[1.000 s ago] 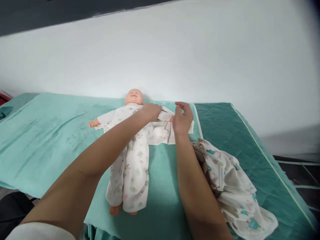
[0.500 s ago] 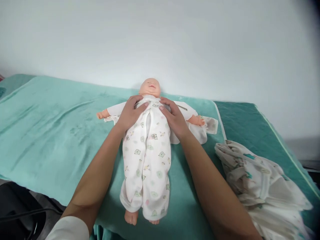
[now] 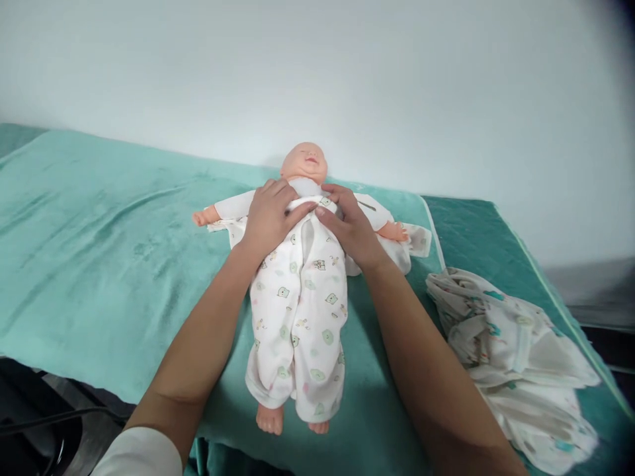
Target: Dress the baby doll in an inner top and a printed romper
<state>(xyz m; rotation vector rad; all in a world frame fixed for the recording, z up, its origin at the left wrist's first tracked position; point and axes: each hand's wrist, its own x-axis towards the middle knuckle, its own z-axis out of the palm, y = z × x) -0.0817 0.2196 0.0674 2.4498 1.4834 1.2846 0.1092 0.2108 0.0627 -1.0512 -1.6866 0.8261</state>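
Note:
A baby doll (image 3: 303, 161) lies on its back on a teal blanket (image 3: 99, 251), dressed in a white patterned romper (image 3: 297, 317). My left hand (image 3: 270, 215) rests on the doll's chest, its fingers pinching the romper's left front edge near the collar. Opposite it, my right hand (image 3: 350, 225) grips the right front edge, and the two edges nearly meet at the neck. The doll's arms stretch out to both sides. Its bare feet stick out near the blanket's front edge.
A crumpled printed cloth (image 3: 510, 350) lies on the right on a darker green quilted mat (image 3: 476, 231). A white wall rises behind. A dark object with a cable (image 3: 34, 423) sits below the blanket's left front edge.
My hands have moved from the doll's outstretched arm onto its chest. They have drawn the two romper front edges together at the collar. The view has shifted slightly.

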